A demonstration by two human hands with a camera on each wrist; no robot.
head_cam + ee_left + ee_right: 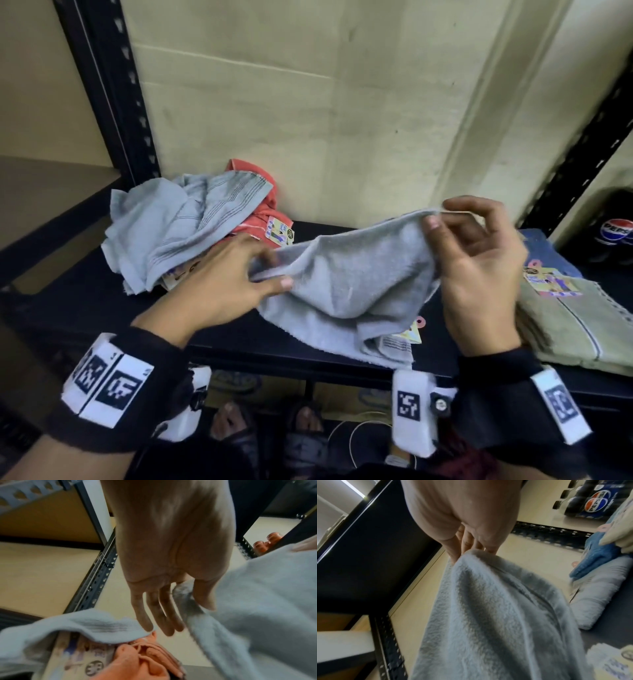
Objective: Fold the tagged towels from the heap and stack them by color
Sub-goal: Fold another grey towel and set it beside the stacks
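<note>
A person is standing at a dark shelf, holding a grey towel up between both hands. The left hand is pinching the towel's left edge, thumb on the near side and fingers curled behind the cloth; in the left wrist view the thumb is pressing on the fabric while the other fingers are hanging fairly straight. The right hand is pinching the top right corner between thumb and fingertips, other fingers loosely curled. The towel is sagging between them, its lower part with a paper tag resting on the shelf. Behind the left hand, a heap is lying with a pale grey towel over a red towel. At right, a folded green towel is sitting in front of a blue towel. A Pepsi bottle is standing far right.
</note>
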